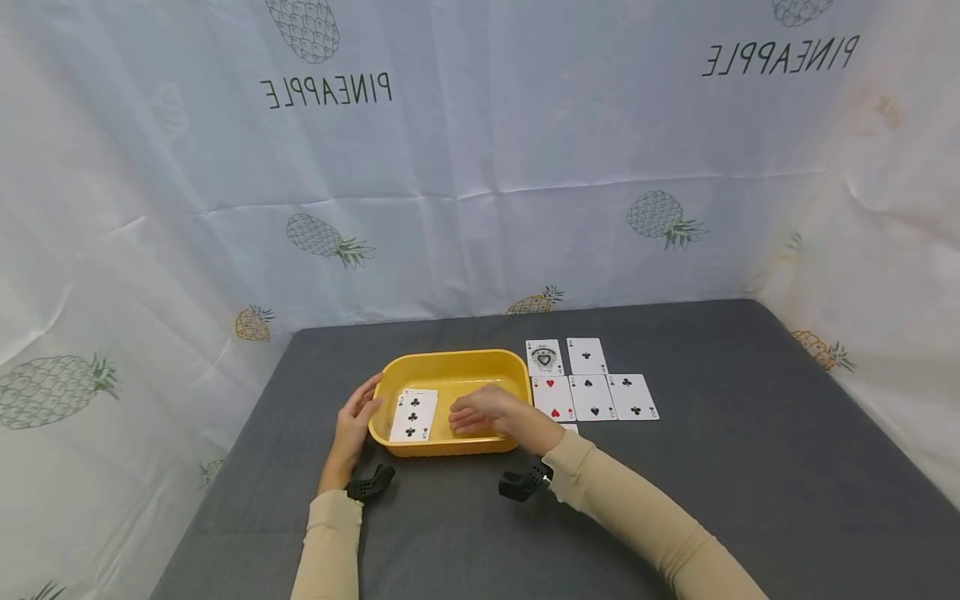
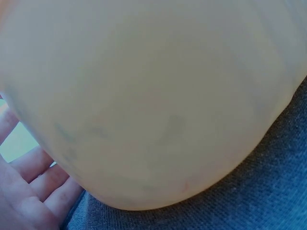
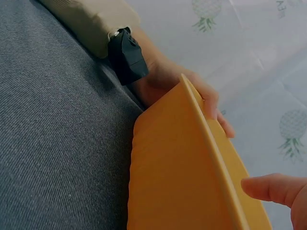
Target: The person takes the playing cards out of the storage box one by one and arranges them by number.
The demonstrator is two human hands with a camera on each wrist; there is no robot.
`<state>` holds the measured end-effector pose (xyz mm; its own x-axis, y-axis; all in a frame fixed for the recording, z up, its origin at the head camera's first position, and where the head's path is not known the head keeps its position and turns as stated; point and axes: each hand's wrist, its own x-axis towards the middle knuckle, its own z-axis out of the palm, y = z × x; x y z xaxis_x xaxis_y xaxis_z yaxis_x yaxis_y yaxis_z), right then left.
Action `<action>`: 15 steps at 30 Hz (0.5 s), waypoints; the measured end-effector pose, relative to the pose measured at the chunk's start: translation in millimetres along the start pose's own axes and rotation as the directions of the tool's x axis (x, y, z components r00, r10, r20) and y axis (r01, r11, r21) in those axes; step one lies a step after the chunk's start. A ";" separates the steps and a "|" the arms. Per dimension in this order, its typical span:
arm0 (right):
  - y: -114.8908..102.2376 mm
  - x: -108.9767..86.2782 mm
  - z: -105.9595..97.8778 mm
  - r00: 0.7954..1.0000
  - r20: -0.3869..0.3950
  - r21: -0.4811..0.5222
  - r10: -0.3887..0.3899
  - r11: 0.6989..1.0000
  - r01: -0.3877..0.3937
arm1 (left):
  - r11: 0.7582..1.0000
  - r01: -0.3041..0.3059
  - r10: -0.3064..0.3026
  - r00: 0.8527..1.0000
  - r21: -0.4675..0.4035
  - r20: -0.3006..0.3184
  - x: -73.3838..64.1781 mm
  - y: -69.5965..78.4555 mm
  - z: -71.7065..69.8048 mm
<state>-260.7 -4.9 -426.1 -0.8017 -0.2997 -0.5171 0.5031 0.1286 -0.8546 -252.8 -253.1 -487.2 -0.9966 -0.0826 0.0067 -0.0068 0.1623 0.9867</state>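
A yellow plastic tray (image 1: 450, 353) stands on the dark table, its near wall also visible in the right wrist view. My left hand (image 1: 356, 425) holds the tray's left end, fingers along the outside and thumb at the rim. Inside, on the left, lies a three of clubs (image 1: 413, 415) face up, with a card edge showing beneath it. Over the tray's right half hovers my right hand (image 1: 491, 410), its fingers loosely bent and no card visible in them. The right thumb (image 3: 273, 188) appears beside the rim in the right wrist view.
Right of the tray lie face-up cards: a decorated ace (image 1: 544, 358), an ace of clubs (image 1: 587, 356), a two of hearts (image 1: 552, 398), a two of spades (image 1: 592, 397) and a two of clubs (image 1: 633, 397). Another card (image 1: 570, 427) is mostly hidden by my right wrist. Pineapple-print cloth (image 1: 480, 242) surrounds the table.
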 end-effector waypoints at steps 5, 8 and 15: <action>1.1 2.3 6.6 0.999 -0.027 -0.005 0.036 0.999 -0.036 | 1.000 -0.009 0.009 1.000 -0.002 0.002 -1.1 0.4 -0.3; 2.3 1.9 9.5 1.000 -0.009 0.027 0.027 0.999 -0.027 | 1.000 -0.020 0.020 1.000 -0.014 0.012 -1.3 -0.6 -0.7; 7.6 1.9 14.3 1.000 0.017 0.077 -0.014 0.997 0.013 | 1.000 -0.029 0.029 1.000 -0.006 0.008 -0.3 -3.2 -0.9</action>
<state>-253.8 -18.0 -432.9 -0.8031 -0.3175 -0.5042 0.5163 0.0516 -0.8549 -252.4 -254.4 -490.2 -0.9969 -0.0704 0.0340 0.0225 0.1586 0.9871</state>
